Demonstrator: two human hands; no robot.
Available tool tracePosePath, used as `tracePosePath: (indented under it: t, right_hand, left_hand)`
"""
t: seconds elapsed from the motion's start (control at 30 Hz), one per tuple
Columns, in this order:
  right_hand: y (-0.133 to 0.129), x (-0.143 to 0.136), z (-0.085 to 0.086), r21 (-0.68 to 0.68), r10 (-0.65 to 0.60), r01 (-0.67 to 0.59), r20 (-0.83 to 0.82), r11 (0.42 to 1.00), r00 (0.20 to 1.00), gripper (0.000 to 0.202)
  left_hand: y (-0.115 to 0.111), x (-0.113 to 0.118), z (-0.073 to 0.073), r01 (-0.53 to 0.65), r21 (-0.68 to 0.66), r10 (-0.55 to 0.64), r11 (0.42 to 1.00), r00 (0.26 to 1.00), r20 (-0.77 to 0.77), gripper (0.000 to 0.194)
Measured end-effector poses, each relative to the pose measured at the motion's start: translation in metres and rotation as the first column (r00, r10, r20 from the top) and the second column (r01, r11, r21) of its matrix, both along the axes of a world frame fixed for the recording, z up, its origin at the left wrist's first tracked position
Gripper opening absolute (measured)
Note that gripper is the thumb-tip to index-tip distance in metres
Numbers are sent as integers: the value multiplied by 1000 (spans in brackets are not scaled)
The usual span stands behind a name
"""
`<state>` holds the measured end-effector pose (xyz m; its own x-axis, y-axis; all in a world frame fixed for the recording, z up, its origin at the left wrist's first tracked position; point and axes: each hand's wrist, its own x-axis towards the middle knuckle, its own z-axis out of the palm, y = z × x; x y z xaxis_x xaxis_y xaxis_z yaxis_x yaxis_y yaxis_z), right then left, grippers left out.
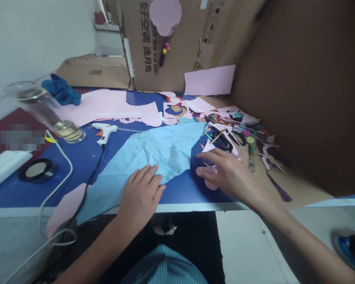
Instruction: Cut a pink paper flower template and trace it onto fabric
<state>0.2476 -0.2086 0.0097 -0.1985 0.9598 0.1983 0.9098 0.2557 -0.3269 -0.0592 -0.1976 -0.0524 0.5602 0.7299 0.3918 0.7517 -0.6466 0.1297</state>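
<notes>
A creased piece of light blue fabric (162, 146) lies across the blue table, its lower left corner hanging over the front edge. My left hand (143, 189) rests flat on the fabric's near side, fingers stretched out. Just right of the cloth, my right hand (221, 169) hovers with thumb and fingers apart and nothing visible between them. Beneath it, pink paper scraps (210, 182) lie partly hidden by the hand. A white hot glue gun (104, 132) sits left of the fabric, its black cord running toward me.
Pink sheets (103, 104) and a heap of scraps and tools (225, 126) cover the back and right. At left stand a glass bottle (51, 110), a roll of tape (38, 170) and a white cable (68, 165). Cardboard walls (177, 51) close off the back and right.
</notes>
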Motion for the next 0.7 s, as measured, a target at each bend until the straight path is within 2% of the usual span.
tracePosePath:
  t: [0.1, 0.17, 0.23, 0.3, 0.37, 0.43, 0.57, 0.63, 0.7]
  right_hand:
    - [10, -30, -9, 35, 91, -94, 89, 995, 992, 51]
    - [19, -42, -15, 52, 99, -105, 110, 993, 989, 47]
    - [32, -48, -17, 82, 90, -98, 96, 992, 991, 37]
    - [46, -50, -15, 111, 61, -68, 69, 991, 996, 32]
    - [64, -51, -6, 136, 7, -14, 57, 991, 998, 30]
    - [85, -51, 8, 163, -38, 28, 57, 986, 998, 30]
    - [126, -50, 38, 248, -36, 38, -12, 968, 999, 33]
    - [144, -47, 51, 275, -25, 36, -43, 961, 999, 31]
    - [157, -43, 61, 282, -10, 31, -76, 959, 997, 27]
  left_hand:
    - [4, 2, 3, 19, 15, -20, 1000, 999, 29, 29]
    - [8, 1, 9, -4, -35, 7, 999, 996, 86, 30]
    - [15, 0, 18, -81, -127, 99, 989, 985, 144, 27]
    - [25, -2, 30, -199, -228, 241, 953, 955, 172, 26]
    - [42, -3, 45, -243, -299, 313, 923, 925, 214, 27]
    - [63, -4, 59, -249, -279, 331, 927, 893, 304, 25]
    - [103, -6, 84, -175, -325, 312, 929, 844, 436, 20]
    - [117, -10, 94, -77, -411, 287, 909, 830, 479, 30]
    - [126, -16, 103, -29, -452, 271, 892, 834, 481, 32]
